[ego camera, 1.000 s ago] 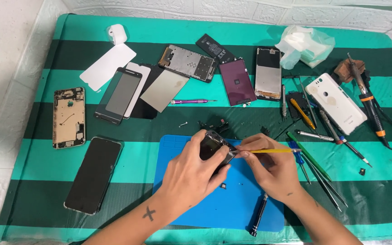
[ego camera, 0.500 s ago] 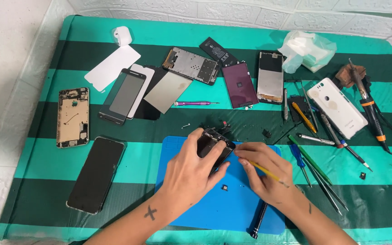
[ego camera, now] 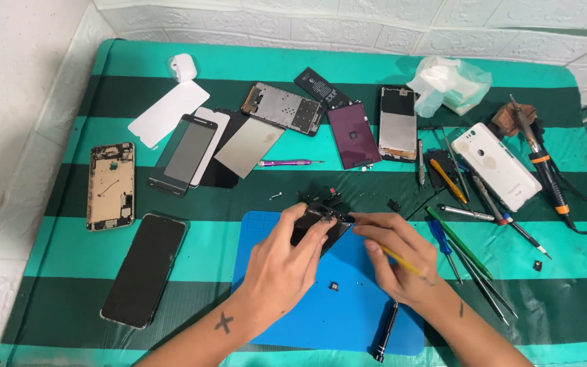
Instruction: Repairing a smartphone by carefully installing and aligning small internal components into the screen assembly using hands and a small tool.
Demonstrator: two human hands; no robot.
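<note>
My left hand (ego camera: 287, 265) grips a small black phone part (ego camera: 321, 224) over the blue work mat (ego camera: 348, 319). My right hand (ego camera: 395, 258) touches the part's right edge with its fingertips and holds a thin yellow tool (ego camera: 402, 261) that runs back along the palm. A tiny dark piece (ego camera: 335, 286) lies on the mat just below both hands. A black screwdriver (ego camera: 385, 331) rests on the mat's lower right, close to my right wrist.
On the green striped cloth lie a black phone (ego camera: 145, 268), a gold phone frame (ego camera: 111, 185), several screens and plates (ego camera: 249, 146), a purple screwdriver (ego camera: 290, 163), a white back cover (ego camera: 496, 164), a soldering iron (ego camera: 541, 163) and several hand tools (ego camera: 463, 238).
My right hand has drawn in toward the part, and the yellow tool has swung from pointing out to the right to lying along my palm. The left hand keeps its grip.
</note>
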